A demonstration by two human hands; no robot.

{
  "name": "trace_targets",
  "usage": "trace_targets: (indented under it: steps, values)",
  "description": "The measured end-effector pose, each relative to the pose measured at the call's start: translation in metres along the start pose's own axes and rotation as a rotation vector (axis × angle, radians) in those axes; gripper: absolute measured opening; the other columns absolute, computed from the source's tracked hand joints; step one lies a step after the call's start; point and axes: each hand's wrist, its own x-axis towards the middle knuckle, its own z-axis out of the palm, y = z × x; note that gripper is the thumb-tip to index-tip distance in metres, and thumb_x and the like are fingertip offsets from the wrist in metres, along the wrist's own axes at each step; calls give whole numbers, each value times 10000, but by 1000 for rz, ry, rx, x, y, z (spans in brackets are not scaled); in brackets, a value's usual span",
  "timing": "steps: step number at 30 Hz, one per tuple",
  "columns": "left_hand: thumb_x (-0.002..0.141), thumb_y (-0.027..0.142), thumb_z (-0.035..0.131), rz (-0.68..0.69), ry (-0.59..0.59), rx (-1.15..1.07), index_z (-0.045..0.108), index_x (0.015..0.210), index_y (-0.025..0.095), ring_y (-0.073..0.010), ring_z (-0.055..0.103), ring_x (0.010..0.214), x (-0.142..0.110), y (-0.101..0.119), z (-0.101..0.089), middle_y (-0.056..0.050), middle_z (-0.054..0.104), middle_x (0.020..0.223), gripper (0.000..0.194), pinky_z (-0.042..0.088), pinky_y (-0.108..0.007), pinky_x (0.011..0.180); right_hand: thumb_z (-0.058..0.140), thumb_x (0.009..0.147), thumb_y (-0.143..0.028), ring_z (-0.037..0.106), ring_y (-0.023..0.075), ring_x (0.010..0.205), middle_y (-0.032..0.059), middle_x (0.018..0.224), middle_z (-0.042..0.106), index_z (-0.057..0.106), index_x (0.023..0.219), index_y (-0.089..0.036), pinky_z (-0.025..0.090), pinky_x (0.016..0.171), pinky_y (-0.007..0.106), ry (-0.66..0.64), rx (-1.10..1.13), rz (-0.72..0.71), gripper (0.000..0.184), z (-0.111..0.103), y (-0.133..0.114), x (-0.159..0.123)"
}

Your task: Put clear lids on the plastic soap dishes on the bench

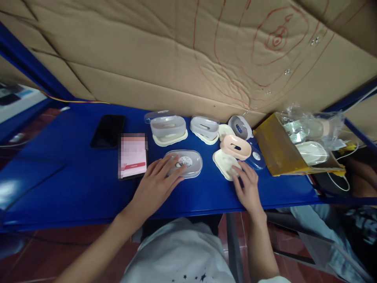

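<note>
My left hand (160,177) lies with fingers spread over the near side of a clear oval plastic lid (193,163), which has a round sticker in its middle. My right hand (247,182) is open, its fingertips on the edge of a cream plastic tray (225,163) with rounded corners. Touching that tray's far side, a pink oval dish (235,147) with a slot in its floor leans over a dark clear lid (255,157). Farther back stand a grey oval dish (240,127) and two pale slotted dishes, the left one (167,127) and the middle one (204,127), on cream trays.
A phone with a lit screen (134,157) and a dark phone (108,131) lie on the left of the blue table (59,173). At the right, a cardboard box (273,149) holds bagged plastic parts. A cardboard wall (132,59) rises behind. Another person's leg (321,228) shows at right.
</note>
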Motion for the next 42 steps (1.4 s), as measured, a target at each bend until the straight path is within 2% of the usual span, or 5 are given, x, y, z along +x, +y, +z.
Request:
trace_targets:
  steps: [12,17,27,35,42]
  values:
    - [1088,143,543,-134,42,-31,490,1641,230,-400,438,1612,19,6,-5,-192,436,1744,562,456,-635,1258,537,1137,-284,637,278,1434,99,1533,687,671,1460,-293,442,1225,534,-131,96,-36,350,5,-37,-6]
    - [1091,153,557,138,-105,-151,551,1583,223,-336,484,1587,3,42,-1,-163,503,1704,497,489,-517,1256,598,1113,-284,707,259,1348,56,1446,748,747,1332,-322,505,1194,496,-168,303,-136,268,-8,-53,-12]
    - [1147,336,542,179,-171,-220,659,1394,212,-301,698,1323,-37,50,1,-144,688,1462,300,643,-477,1033,551,1140,-326,648,322,1429,106,1486,728,689,1480,-267,487,1195,571,-89,-33,8,372,3,3,37]
    - [1125,310,597,-48,-64,-336,511,1597,253,-292,663,1402,-46,48,2,-154,565,1605,483,654,-446,1093,556,1104,-143,612,280,1480,45,1525,704,537,1633,-335,570,1170,546,-248,256,-125,563,-35,-61,-21]
    - [1126,200,561,56,-119,-338,674,1376,231,-302,535,1542,-44,44,1,-121,512,1683,276,613,-488,1172,448,1038,11,546,244,1549,45,1584,659,407,1705,-291,518,1251,564,-358,231,-279,733,-24,-91,-36]
